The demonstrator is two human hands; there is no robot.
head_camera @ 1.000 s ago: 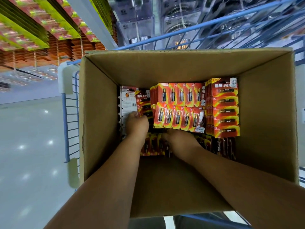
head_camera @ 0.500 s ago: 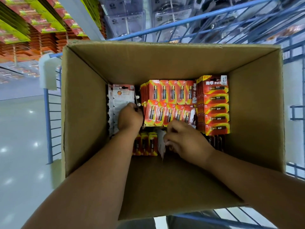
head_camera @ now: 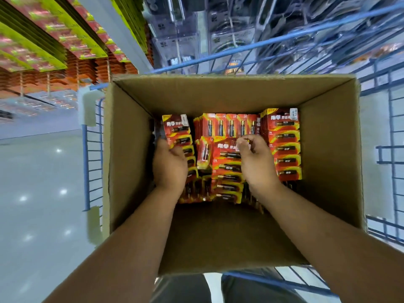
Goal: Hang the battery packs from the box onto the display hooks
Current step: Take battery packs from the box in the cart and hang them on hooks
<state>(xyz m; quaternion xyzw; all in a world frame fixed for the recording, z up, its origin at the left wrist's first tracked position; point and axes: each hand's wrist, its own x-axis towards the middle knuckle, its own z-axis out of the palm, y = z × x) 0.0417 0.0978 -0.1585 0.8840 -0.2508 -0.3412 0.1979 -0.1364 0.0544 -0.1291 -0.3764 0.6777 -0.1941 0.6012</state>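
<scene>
Red battery packs (head_camera: 228,169) lie lengthwise toward the person, both hands (head_camera: 255,162) gripping stacks.

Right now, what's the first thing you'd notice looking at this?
The bright red and yellow battery packs, stacked at the bottom of the big box. Both hands are down among them: the left hand grips a stack near the left wall, the right hand pinches a pack in the middle. The box sits in a blue cart.
</scene>
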